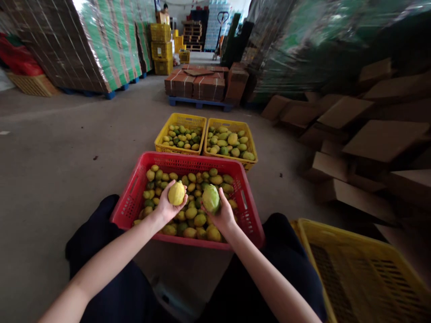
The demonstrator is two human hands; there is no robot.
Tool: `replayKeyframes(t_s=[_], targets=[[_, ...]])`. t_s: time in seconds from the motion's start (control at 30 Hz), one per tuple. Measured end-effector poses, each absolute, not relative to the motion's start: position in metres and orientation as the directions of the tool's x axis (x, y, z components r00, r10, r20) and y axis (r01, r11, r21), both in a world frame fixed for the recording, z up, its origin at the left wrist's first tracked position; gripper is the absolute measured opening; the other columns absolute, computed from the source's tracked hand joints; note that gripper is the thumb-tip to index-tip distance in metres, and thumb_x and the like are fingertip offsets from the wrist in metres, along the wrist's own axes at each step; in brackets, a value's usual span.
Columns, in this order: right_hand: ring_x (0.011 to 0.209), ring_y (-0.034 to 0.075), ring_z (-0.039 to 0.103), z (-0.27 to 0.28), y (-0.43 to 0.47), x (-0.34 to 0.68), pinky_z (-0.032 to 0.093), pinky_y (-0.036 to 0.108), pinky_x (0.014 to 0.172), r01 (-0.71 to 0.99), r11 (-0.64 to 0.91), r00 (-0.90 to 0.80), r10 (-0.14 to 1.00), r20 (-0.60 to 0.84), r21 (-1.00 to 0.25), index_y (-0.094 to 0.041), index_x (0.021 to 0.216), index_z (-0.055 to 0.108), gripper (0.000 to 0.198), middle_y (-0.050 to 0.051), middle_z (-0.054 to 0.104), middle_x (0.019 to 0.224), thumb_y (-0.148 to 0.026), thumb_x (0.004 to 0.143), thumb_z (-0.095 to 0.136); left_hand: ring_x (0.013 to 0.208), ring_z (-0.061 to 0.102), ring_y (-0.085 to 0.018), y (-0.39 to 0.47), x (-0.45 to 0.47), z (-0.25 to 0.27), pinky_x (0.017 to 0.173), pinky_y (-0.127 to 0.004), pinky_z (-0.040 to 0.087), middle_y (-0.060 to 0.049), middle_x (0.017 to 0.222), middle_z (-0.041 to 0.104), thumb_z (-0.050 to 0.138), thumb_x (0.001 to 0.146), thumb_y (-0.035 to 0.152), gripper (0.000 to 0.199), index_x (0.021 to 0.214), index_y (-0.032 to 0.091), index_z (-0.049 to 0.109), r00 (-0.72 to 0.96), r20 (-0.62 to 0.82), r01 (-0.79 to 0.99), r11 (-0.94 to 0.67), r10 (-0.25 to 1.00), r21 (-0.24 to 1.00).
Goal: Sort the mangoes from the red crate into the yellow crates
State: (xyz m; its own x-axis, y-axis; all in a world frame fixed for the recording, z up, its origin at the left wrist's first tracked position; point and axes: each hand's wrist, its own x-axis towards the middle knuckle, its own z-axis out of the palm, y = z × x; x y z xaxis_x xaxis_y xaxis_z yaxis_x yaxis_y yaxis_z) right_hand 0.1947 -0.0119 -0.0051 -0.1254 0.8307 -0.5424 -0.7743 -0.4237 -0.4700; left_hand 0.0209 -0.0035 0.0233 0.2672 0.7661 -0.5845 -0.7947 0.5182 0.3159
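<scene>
My left hand point(167, 205) is closed around a yellow lemon point(176, 193), its fingers cupped underneath. A larger, greenish lemon point(211, 198) rests in the grip of my right hand point(223, 213), thumb along its side. Both hands are above a red plastic crate point(251, 211) that stands between my knees. Inside that crate lie many yellow and green lemons point(191, 212), partly hidden by my hands and forearms.
Beyond the red crate stand a left yellow crate point(179, 117) and a right yellow crate point(252, 139), both holding lemons. Another yellow crate point(305, 229) is beside my right knee. Cardboard boxes point(340, 202) lie in a heap on the right. Farther off are a blue pallet point(198, 103) and wrapped stacks point(111, 45).
</scene>
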Motion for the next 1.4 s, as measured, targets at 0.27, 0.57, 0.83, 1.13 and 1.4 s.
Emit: replayKeyframes(t_s=[0.27, 0.57, 0.83, 1.13, 1.4], targets=[[0.057, 0.015, 0.065, -0.004, -0.013, 0.196, 0.054, 0.026, 0.052, -0.773, -0.419, -0.042, 0.782, -0.621, -0.476, -0.02, 0.081, 0.064, 0.027, 0.001, 0.071, 0.066, -0.043, 0.087, 0.052, 0.062, 0.067, -0.015, -0.003, 0.028, 0.021, 0.058, -0.029, 0.059, -0.006, 0.072, 0.067, 0.047, 0.09, 0.035, 0.028, 0.086, 0.011, 0.062, 0.21, -0.58, -0.806, 0.475, 0.787, 0.353], [0.053, 0.017, 0.065, -0.012, -0.011, 0.201, 0.049, 0.025, 0.041, -0.782, -0.463, -0.198, 0.819, -0.539, -0.416, -0.019, 0.077, 0.062, 0.032, 0.002, 0.069, 0.062, -0.05, 0.084, 0.054, 0.058, 0.065, -0.015, 0.003, 0.019, 0.02, 0.053, -0.025, 0.058, -0.007, 0.069, 0.066, 0.047, 0.09, 0.041, 0.037, 0.094, 0.009, 0.063, 0.324, -0.583, -0.771, 0.565, 0.745, 0.294], [0.058, 0.017, 0.067, -0.007, -0.01, 0.2, 0.055, 0.027, 0.051, -0.766, -0.431, -0.171, 0.852, -0.494, -0.478, -0.018, 0.08, 0.066, 0.033, 0.004, 0.071, 0.067, -0.048, 0.085, 0.052, 0.071, 0.067, -0.016, 0.003, 0.019, 0.018, 0.059, -0.025, 0.058, -0.008, 0.083, 0.069, 0.044, 0.092, 0.029, 0.032, 0.115, 0.016, 0.061, 0.345, -0.513, -0.787, 0.54, 0.786, 0.298], [0.055, 0.019, 0.066, -0.001, -0.013, 0.199, 0.047, 0.024, 0.037, -0.69, -0.491, -0.263, 0.854, -0.448, -0.531, -0.016, 0.077, 0.064, 0.025, 0.004, 0.069, 0.062, -0.04, 0.082, 0.057, 0.052, 0.062, -0.013, 0.005, 0.019, 0.015, 0.044, -0.02, 0.051, -0.01, 0.071, 0.068, 0.033, 0.095, 0.032, 0.04, 0.098, 0.006, 0.063, 0.297, -0.534, -0.711, 0.557, 0.792, 0.43], [0.062, 0.018, 0.068, -0.006, -0.01, 0.197, 0.056, 0.03, 0.055, -0.728, -0.472, -0.218, 0.847, -0.485, -0.497, -0.017, 0.082, 0.066, 0.023, 0.003, 0.071, 0.066, -0.036, 0.087, 0.053, 0.059, 0.065, -0.015, 0.004, 0.025, 0.014, 0.048, -0.021, 0.054, -0.005, 0.069, 0.065, 0.049, 0.091, 0.036, 0.028, 0.092, 0.011, 0.062, 0.283, -0.54, -0.751, 0.534, 0.792, 0.389]])
